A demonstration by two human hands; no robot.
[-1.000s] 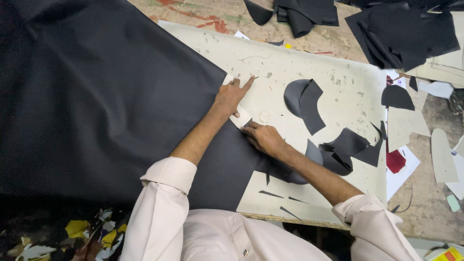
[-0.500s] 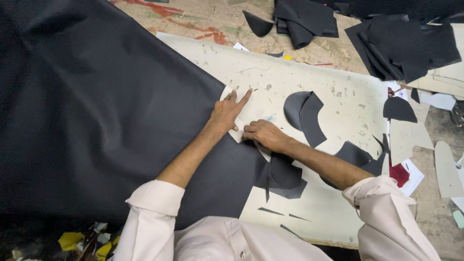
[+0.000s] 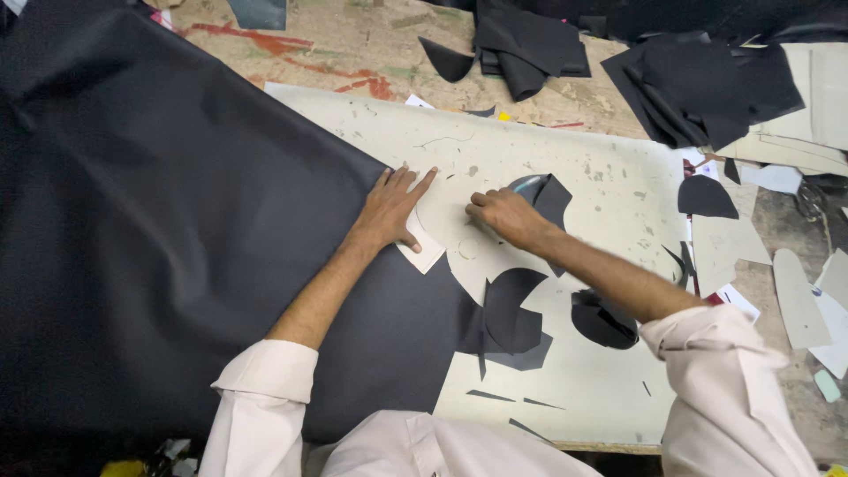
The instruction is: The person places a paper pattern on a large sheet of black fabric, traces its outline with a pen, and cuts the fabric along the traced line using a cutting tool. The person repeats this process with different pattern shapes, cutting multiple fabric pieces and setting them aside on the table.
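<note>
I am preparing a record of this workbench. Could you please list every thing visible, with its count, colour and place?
black sheet: one, black, covers the left half.
cutting board: one, cream, centre, scarred.
pale template: one, off-white, under left hand at the sheet's edge.
cut black pieces: several, black, on the board.
black piles: several, black, top right.
pale patterns: several, beige, right edge.
wooden table: one, brown with red marks, top.
left hand: flat on the template.
right hand: closed, at a black piece; whether it holds a tool is unclear.
</note>
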